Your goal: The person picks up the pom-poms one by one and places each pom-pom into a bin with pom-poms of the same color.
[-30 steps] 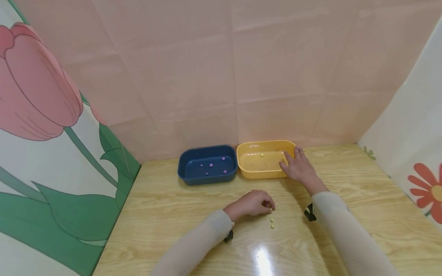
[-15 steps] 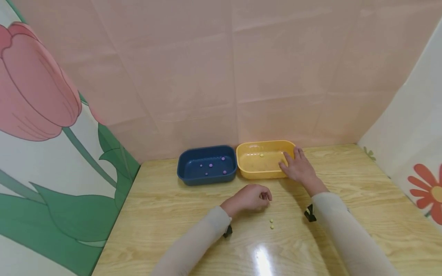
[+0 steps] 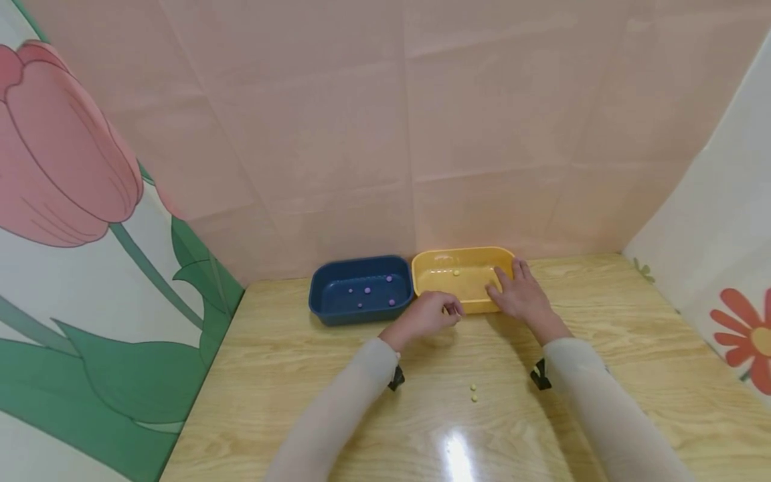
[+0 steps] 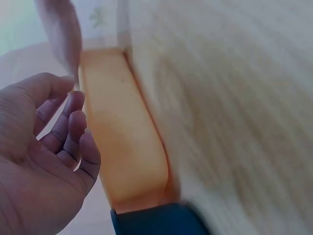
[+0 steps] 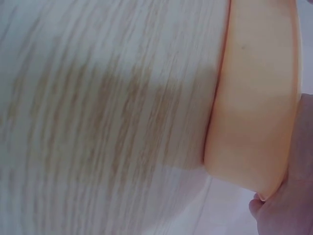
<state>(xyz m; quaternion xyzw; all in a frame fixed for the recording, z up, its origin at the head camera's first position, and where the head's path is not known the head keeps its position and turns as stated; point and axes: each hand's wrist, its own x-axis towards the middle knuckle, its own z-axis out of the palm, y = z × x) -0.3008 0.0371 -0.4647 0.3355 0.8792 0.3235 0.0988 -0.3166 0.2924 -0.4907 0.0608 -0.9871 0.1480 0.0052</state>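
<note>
My left hand (image 3: pixel 429 313) is over the front rim of the yellow tray (image 3: pixel 438 306), at its left end. Its thumb and forefinger pinch a tiny yellow ball, mostly hidden by the fingertips; in the left wrist view, thumb and forefinger of that hand (image 4: pixel 46 142) meet at the tips. Spread over the tray's right end, my right hand (image 3: pixel 523 298) rests on the rim with fairly straight fingers. One yellow ball (image 3: pixel 456 273) lies inside this tray. Two more small yellow balls (image 3: pixel 473 393) lie on the wooden table in front.
A dark blue tray (image 3: pixel 337 316) stands against the yellow one on its left, with several small purple balls (image 3: pixel 367 290) inside. Both trays are at the table's back edge, before a pink-covered wall (image 3: pixel 301 134). Printed flower panels flank the table (image 3: pixel 271 402).
My left hand has lifted the nearest yellow ball off the table and moved it up and slightly left to the yellow tray's front. The right hand has stayed on the tray.
</note>
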